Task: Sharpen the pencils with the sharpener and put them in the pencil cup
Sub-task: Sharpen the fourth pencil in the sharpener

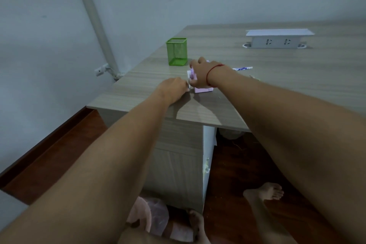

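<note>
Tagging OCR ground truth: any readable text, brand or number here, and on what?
None readable.
Pencil: blue print, too blurred to read.
Pink sharpener: purple marks on its front, too small to read.
Socket box: no lettering visible.

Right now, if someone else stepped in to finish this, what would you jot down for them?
Right hand grips the pink sharpener from above; left hand pinches the white part at its end. Green pencil cup stands behind them, looking empty. Pencils lie on the desk beyond the right wrist. Done: none visibly in the cup. Left: sharpen them, drop them in.
</note>
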The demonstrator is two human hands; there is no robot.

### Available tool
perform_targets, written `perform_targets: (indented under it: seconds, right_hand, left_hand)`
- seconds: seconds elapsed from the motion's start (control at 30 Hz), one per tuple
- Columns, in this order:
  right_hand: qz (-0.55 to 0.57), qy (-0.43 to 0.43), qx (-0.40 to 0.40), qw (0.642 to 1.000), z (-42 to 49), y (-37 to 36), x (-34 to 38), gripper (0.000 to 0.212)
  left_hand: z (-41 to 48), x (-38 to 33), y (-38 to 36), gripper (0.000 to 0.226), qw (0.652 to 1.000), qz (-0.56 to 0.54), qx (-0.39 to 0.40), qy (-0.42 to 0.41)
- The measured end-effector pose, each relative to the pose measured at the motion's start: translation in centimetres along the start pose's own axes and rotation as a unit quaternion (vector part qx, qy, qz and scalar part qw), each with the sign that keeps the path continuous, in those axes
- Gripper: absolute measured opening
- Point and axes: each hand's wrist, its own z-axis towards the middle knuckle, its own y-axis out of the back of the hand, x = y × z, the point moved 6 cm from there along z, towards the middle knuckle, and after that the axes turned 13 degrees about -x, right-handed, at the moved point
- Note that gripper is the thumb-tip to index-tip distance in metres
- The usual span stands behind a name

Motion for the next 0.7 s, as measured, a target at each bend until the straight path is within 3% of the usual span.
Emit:
perform_targets:
  seconds: [0.17, 0.33, 0.7]
  right_hand:
    - [0.015, -0.007, -0.009, 1.000, -0.2, 0.0, 0.0, 0.058]
    - [0.000, -0.013, 0.000, 1.000, 0.0, -0.1, -0.1, 0.059]
    - [-0.008, -0.002, 0.007, 1.000, -0.5, 0.8, 0.0, 0.056]
  left_hand:
    - [1.9, 0.8, 0.6, 0.031, 1.000, 0.024, -0.004, 0.001]
    - [3.5, 1.7, 2.1, 0.021, 0.991, 0.082, -0.081, -0.067]
    - [1.8, 2.2, 5.2, 0.019, 0.979, 0.007, -0.198, -0.052]
